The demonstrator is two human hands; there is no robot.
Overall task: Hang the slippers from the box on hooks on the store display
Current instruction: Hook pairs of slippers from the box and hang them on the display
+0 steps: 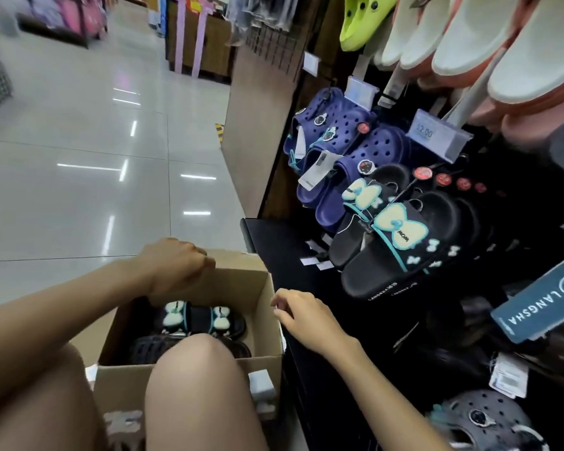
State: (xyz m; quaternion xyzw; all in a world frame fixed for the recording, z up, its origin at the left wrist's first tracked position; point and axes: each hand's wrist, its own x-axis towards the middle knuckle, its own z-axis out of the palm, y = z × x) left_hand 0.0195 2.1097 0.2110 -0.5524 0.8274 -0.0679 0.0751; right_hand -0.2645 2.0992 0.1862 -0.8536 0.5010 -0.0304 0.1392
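1. Reaching into the box (267,307), left hand (173,268) bent at the wrist, fingers hidden behind the wall: grip impossible to tell.
2. Hovering just right of the box rim, right hand (303,315) loosely curled, holding nothing.
3. Lying inside the box, black slippers (202,317) with pale bows.
4. Hanging on the display (518,203), matching bow slippers (401,242) beside blue clogs (336,141).

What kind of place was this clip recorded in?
Most likely a shop's footwear aisle: black slippers and blue clogs hang on a display rack, a price tag sits above them, and more shelving stands across the tiled floor.
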